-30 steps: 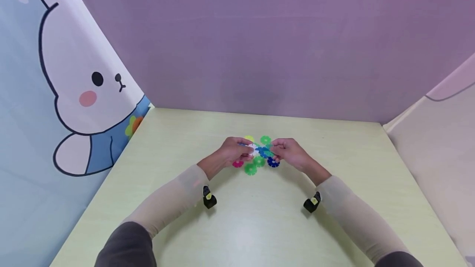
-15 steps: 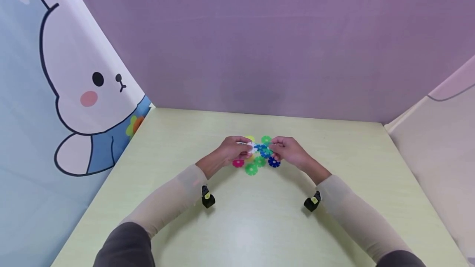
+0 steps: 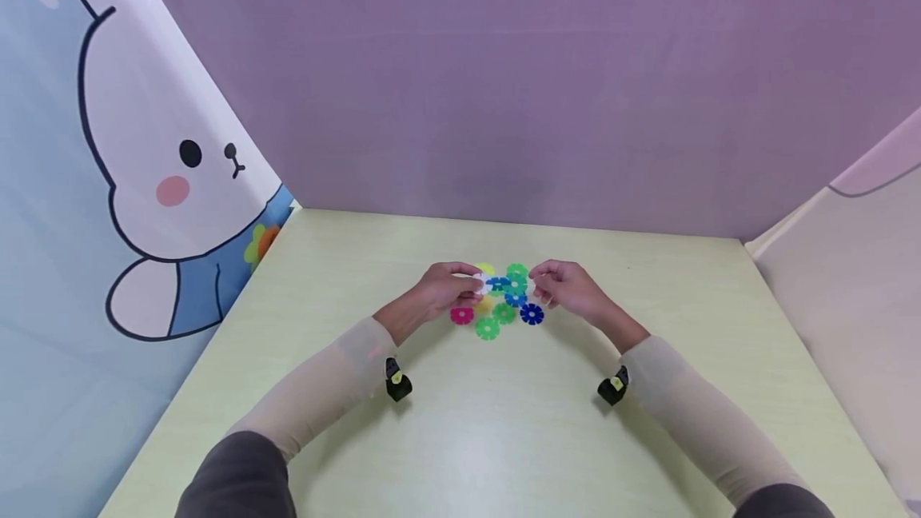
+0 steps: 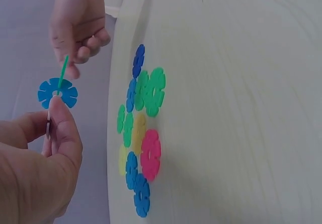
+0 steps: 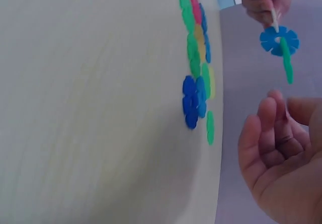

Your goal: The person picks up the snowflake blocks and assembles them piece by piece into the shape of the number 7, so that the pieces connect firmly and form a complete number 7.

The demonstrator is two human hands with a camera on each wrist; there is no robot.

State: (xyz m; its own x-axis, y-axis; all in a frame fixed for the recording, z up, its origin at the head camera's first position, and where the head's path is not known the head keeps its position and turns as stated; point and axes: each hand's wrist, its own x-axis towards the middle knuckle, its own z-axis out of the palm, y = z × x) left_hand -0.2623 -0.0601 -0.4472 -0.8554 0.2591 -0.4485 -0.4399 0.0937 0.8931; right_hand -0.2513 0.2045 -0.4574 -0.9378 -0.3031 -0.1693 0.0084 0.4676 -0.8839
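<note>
My left hand (image 3: 440, 291) pinches a white slotted snowflake disc (image 3: 483, 284) between thumb and fingers, above the table. Slotted into it is a blue disc (image 4: 69, 90), and a green disc (image 5: 287, 65) stands crosswise in the blue one, forming a short chain. In the left wrist view the white disc shows edge-on, partly covered by the fingers. Close to the green end, my right hand (image 3: 572, 292) is apart from the chain; its fingers are loosely bent with nothing between them, as the right wrist view (image 5: 282, 148) shows.
Loose discs lie on the pale table (image 3: 475, 422) below the hands: a pink one (image 3: 462, 316), a dark blue one (image 3: 532, 314), yellow ones and several green ones, such as a green disc (image 3: 487, 329). Two blue discs (image 4: 132, 169) overlap beneath the left hand. A purple wall (image 3: 504, 102) rises behind.
My right hand has let go of the green disc and drawn back to the right. The left hand has moved slightly left with the joined discs.
</note>
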